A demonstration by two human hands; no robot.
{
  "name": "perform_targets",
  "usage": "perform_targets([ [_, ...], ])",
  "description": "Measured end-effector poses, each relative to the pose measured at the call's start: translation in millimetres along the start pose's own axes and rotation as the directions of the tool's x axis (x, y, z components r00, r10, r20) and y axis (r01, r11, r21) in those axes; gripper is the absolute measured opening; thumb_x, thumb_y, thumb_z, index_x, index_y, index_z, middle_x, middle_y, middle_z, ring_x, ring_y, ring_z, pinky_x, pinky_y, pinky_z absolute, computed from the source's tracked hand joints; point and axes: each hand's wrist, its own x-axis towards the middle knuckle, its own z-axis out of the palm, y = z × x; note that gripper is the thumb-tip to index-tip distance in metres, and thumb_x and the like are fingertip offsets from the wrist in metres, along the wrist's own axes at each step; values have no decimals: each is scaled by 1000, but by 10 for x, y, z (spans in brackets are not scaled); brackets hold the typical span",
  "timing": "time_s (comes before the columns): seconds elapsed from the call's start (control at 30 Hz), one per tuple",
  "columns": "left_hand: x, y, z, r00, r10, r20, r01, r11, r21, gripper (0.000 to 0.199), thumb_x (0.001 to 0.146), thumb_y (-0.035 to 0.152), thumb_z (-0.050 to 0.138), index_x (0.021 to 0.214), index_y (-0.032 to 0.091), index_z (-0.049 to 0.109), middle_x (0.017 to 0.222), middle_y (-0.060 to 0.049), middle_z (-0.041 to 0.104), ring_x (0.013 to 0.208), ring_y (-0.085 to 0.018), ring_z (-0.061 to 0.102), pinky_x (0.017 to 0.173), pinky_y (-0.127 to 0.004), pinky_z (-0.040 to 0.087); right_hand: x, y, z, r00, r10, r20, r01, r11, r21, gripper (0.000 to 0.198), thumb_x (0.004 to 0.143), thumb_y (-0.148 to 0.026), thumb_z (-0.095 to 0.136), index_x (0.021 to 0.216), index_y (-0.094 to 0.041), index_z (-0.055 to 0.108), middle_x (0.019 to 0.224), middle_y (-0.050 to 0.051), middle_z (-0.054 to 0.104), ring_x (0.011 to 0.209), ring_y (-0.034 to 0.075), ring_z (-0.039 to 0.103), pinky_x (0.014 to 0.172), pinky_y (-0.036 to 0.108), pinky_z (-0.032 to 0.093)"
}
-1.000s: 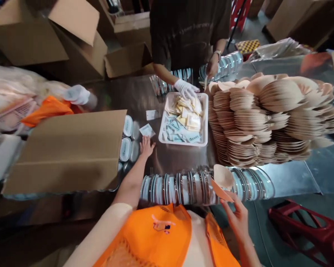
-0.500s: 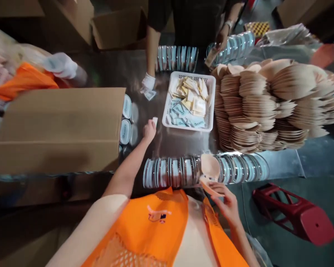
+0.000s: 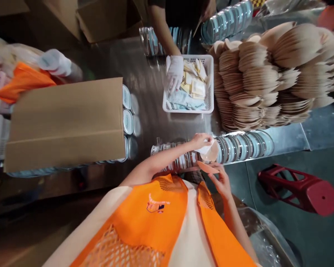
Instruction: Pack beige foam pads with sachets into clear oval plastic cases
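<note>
Two bare hands are working above the surface (image 3: 150, 122): the left hand (image 3: 199, 141) is pinching one white packet (image 3: 204, 149) over a peach cupped piece (image 3: 208, 168), which the right hand (image 3: 221, 182) is gripping. Since half a second ago, the left is drawing in beside the right, and one co-worker's gloved hand (image 3: 174, 74) is now dipping into one basket (image 3: 188, 111).

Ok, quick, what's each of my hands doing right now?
Left hand: closed, holding a white packet.
Right hand: closed, holding a tan piece.
</note>
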Motion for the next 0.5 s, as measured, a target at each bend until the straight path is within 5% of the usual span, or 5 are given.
perform_targets([
  [0.07, -136, 125, 83, 999, 17, -26, -18, 1000, -23, 23, 90, 25, 74, 112, 18, 74, 115, -10, 77, 107, -27, 71, 100, -38, 52, -29, 65, 23, 984, -6, -176, -2, 999, -45, 46, 90, -60, 73, 115, -22, 74, 144, 16, 61, 133, 34, 57, 112, 53, 49],
  [0.17, -562, 292, 356, 995, 96, -33, -101, 976, -193, 42, 92, 33, 73, 132, 22, 67, 129, -11, 73, 113, -25, 69, 100, -34, 51, -178, 205, 59, 941, 137, -309, -78, 977, 198, 62, 89, -61, 69, 138, -23, 60, 146, 16, 57, 126, 31, 63, 99, 47, 57],
  [0.27, -1062, 364, 729, 997, -78, -27, 50, 837, -544, 48, 105, 57, 49, 136, 23, 64, 131, -12, 69, 116, -25, 67, 103, -36, 51, -473, 316, 163, 907, 362, -216, -244, 869, 430, 55, 85, -58, 72, 127, -25, 59, 112, 8, 70, 88, 23, 71, 74, 37, 62],
  [0.37, -1511, 328, 972, 946, -310, 96, 270, 587, -764, 86, 102, 82, 15, 146, 21, 56, 131, -14, 65, 117, -28, 66, 103, -42, 53, -758, 274, 357, 868, 489, -83, -383, 767, 515, 63, 83, -53, 79, 136, -30, 54, 116, 6, 72, 87, 22, 72, 75, 36, 63],
  [0.5, -2016, 139, 732, 996, -69, 54, 87, 802, -591, 102, 91, 95, 31, 157, 19, 46, 150, -19, 54, 141, -34, 51, 123, -49, 37, -863, 71, 529, 879, 444, 177, -463, 697, 547, 75, 82, -63, 78, 145, -29, 56, 140, 11, 68, 119, 30, 70, 95, 40, 61],
])
